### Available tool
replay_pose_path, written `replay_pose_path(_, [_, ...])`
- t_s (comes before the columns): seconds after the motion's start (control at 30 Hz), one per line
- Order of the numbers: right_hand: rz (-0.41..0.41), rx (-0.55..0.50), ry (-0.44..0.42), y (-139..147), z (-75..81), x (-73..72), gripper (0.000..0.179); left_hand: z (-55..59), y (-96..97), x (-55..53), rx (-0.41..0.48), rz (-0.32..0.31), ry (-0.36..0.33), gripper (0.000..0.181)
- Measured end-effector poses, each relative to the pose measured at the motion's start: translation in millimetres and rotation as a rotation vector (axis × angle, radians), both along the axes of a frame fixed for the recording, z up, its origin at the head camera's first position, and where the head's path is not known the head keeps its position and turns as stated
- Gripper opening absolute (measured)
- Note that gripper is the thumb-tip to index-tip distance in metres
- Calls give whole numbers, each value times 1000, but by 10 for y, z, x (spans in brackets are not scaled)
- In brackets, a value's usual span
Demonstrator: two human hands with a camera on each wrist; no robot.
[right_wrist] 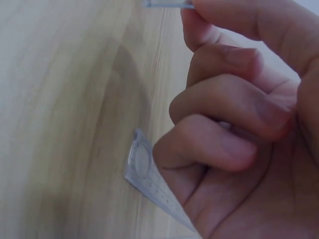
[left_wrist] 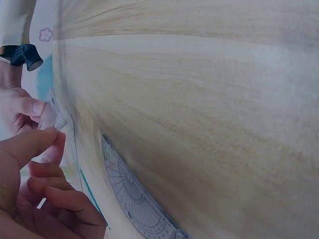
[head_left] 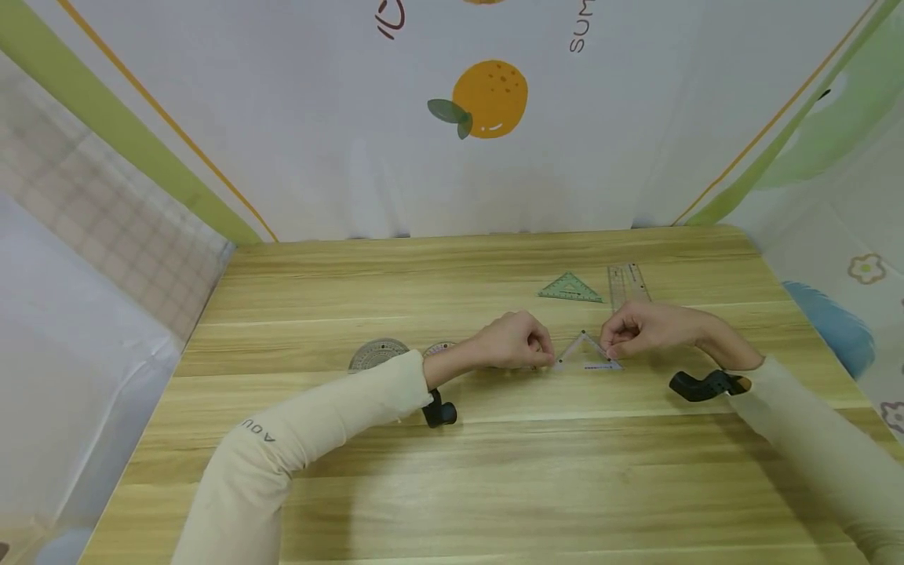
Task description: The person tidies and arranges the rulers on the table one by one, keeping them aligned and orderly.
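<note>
A clear set square (head_left: pixel 600 366) is between my two hands in the head view. My left hand (head_left: pixel 515 341) pinches its left corner between thumb and forefinger. At the right corner, my right hand (head_left: pixel 646 326) pinches it likewise, other fingers curled in. The left wrist view shows the set square (left_wrist: pixel 56 115) tilted between both hands. Only a thin edge of the set square (right_wrist: pixel 167 4) appears in the right wrist view, at the fingertips. Below the left hand lies a clear protractor (left_wrist: pixel 132 199), largely covered by the forearm in the head view.
A green set square (head_left: pixel 570 289) lies behind the hands. Right of it is a clear ruler (head_left: pixel 617 282), its near end hidden by the right hand. A grey rounded protractor (head_left: pixel 377 353) lies partly under the left sleeve. A patterned cloth (head_left: pixel 395 180) hangs behind the wooden table (head_left: pixel 494 486).
</note>
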State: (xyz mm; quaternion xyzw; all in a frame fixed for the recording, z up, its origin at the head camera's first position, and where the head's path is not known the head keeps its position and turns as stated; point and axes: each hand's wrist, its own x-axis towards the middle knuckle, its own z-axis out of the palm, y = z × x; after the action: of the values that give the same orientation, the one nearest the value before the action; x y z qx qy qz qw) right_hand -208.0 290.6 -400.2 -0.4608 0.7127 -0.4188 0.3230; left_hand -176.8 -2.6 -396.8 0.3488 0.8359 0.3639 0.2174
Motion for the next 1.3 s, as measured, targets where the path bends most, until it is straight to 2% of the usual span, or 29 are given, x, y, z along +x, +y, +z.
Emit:
replay_pose_path(0.33, [-20, 33, -24, 8, -25, -6, 15, 49, 4, 22, -16, -3, -33, 9])
replay_pose_path(0.5, [-8, 17, -10, 14, -41, -9, 16, 38, 30, 12, -58, 9, -6, 10])
replay_pose_path(0.73, [-52, 72, -6, 5, -31, 9, 15, 20, 58, 15, -129, 43, 29, 11])
replay_pose_path(1.1, [-86, 130, -4, -25, -13, 14, 17, 43, 74, 36, -183, 59, 57, 13])
replay_pose_path(1.3, [-90, 138, -9, -55, 2, 24, 16, 35, 65, 39, -179, 55, 59, 13])
